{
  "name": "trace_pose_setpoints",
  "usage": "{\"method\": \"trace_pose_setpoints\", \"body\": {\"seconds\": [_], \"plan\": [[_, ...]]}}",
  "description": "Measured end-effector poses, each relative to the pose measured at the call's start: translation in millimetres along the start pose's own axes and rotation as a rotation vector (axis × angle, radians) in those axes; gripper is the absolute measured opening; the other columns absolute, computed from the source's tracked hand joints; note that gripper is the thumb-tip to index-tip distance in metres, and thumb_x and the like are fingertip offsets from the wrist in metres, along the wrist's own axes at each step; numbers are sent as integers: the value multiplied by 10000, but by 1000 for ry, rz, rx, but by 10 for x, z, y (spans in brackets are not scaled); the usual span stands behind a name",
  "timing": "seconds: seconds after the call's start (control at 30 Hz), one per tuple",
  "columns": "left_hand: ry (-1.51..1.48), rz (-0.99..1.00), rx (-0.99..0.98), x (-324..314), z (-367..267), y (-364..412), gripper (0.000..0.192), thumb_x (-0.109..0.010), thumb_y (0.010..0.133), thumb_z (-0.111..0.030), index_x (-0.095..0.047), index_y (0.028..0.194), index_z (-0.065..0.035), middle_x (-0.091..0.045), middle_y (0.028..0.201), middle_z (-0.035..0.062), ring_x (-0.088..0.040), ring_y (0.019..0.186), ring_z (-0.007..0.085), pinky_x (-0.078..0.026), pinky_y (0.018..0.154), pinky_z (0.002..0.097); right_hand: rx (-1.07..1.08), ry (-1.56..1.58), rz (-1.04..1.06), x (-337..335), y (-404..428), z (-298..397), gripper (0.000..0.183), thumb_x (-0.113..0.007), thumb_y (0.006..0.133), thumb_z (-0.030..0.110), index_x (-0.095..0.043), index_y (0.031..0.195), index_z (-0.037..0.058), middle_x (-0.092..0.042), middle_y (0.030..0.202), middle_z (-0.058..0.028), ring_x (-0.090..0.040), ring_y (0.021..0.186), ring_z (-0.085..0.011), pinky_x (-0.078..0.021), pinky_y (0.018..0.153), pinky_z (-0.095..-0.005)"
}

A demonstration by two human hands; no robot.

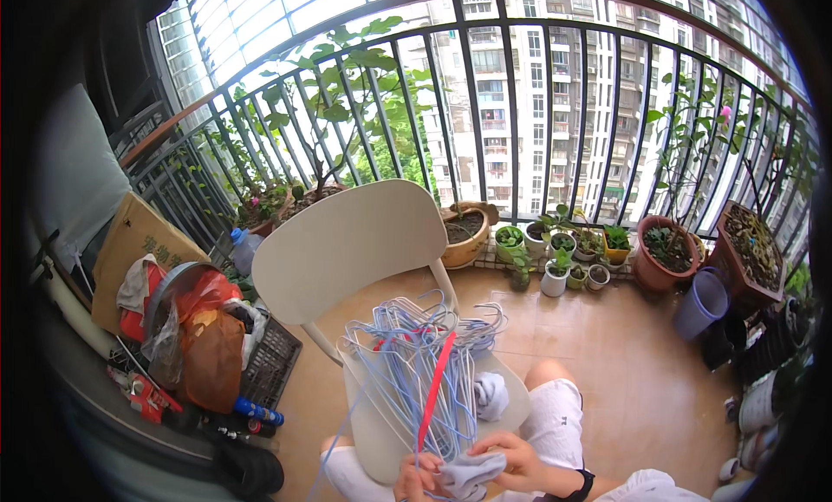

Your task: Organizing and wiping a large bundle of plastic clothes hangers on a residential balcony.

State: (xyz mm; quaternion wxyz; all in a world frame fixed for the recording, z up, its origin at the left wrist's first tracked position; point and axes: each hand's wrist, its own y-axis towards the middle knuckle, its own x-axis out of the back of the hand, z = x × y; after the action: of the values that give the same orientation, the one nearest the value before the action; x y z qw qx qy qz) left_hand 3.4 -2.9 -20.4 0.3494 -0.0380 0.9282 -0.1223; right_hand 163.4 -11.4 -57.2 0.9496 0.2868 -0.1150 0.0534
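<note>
A bunched light grey cloth [478,469] is held low in front of me, just off the seat's near edge. My right hand [520,462] pinches its right side between thumb and fingers. On its left side, my left hand [417,479] grips the cloth's edge, close to the hanger ends. Beyond both hands, a heap of blue and white wire clothes hangers [416,365] covers much of the beige chair's seat [377,437]. A red strip [435,391] lies lengthwise over the heap. Right of the hangers rests a balled pale grey cloth [491,396].
The chair's backrest [354,248] rises toward the balcony railing [513,125]. Potted plants [554,274] line the railing, with a purple bucket [702,303] at right. At left are plastic bags [211,352], a black crate [273,359] and a blue spray can [258,411].
</note>
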Motion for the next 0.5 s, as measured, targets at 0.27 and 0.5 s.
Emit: {"method": "trace_pose_setpoints", "body": {"seconds": [0.27,0.5], "plan": [[-61,87,77,-16,62,32,330,-418,882,-195,-348,578,-89,-425,713,87,-417,752,198,-350,711,318,-434,803,-473,-275,-280,-351,443,-476,841,91,-325,1248,2,-460,1197,-120,-456,1104,-222,-347,939,-364],[-110,-26,92,-73,-106,22,293,-395,881,-215,-400,623,-77,-449,739,93,-418,761,209,-323,757,328,-514,1445,-504,264,-89,-275,513,-498,841,242,-276,1264,54,-413,1226,-128,-460,1094,-247,-388,900,-400]]}}
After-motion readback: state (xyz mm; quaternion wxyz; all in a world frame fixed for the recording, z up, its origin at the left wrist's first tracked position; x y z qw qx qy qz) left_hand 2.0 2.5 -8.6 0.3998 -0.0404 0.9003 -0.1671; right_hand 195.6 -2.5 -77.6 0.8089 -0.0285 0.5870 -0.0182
